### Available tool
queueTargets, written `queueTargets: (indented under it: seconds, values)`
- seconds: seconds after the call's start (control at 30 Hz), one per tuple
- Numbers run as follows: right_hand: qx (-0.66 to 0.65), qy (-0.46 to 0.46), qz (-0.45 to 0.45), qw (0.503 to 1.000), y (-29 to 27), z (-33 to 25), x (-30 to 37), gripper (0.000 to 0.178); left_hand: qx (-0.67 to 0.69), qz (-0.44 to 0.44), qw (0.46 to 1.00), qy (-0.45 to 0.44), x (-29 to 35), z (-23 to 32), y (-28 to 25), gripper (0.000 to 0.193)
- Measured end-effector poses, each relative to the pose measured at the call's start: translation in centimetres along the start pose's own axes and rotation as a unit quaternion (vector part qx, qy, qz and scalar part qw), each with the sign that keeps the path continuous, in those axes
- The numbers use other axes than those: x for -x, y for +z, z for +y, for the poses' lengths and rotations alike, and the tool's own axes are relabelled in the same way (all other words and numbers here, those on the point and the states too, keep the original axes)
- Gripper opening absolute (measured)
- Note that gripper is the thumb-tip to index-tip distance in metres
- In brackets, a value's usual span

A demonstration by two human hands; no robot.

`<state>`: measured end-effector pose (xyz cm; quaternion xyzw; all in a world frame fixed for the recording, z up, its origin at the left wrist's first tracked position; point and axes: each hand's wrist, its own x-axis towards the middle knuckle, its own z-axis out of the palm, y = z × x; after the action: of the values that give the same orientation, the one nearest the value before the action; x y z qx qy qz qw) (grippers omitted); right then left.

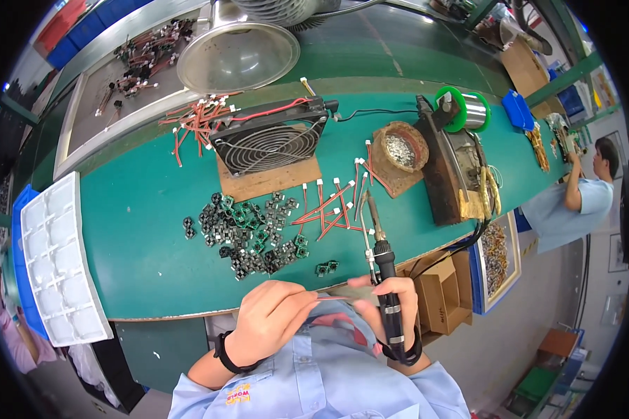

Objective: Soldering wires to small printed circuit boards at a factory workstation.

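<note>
Near the table's front edge, my left hand [276,315] is closed, its thumb and fingers pinching a thin red-and-white wire [333,298]. The wire points toward my right hand [393,307], which grips a black soldering iron [384,262] with a thin metal tube clamped alongside. The iron's tip points up and away from me. Whether my right fingers also touch the wire is unclear. Just beyond lie several red wire leads [326,209] with white connectors. To their left spreads a pile of small black and green components [248,230]; a small group of them [327,268] lies apart, close to my hands.
A black fan [272,145] stands behind the pile, with more wire leads [201,115] beside it. At right are a round pot of silvery metal [400,150], a dark stand [440,167] and a green solder spool [463,109]. White trays [59,262] sit left. A co-worker [573,192] is far right.
</note>
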<state>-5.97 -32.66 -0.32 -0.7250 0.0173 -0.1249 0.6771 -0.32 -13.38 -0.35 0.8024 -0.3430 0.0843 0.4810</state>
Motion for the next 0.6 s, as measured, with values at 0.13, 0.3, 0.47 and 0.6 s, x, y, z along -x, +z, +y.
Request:
queueTargets:
  seconds: [0.13, 0.3, 0.47, 0.6]
  values:
    - [0.136, -0.132, -0.104, 0.976, -1.1, 0.6, -0.5, 0.036, -0.024, -0.073, 0.996, -0.048, -0.2, 1.0, 1.0, 0.024]
    - [0.108, -0.137, -0.123, 0.977, -1.2, 1.5, 0.0, 0.039, 0.036, -0.092, 0.989, -0.107, -0.8, 1.6, 2.0, 0.012]
    - [0.113, -0.16, -0.069, 0.978, -1.4, 2.4, 0.2, 0.039, 0.061, -0.101, 0.987, -0.109, -1.6, 2.0, 2.8, 0.012]
    - [0.155, -0.166, -0.088, 0.97, -2.5, 1.9, -0.2, 0.041, 0.032, -0.112, 0.986, -0.121, -2.3, 2.4, 3.1, 0.012]
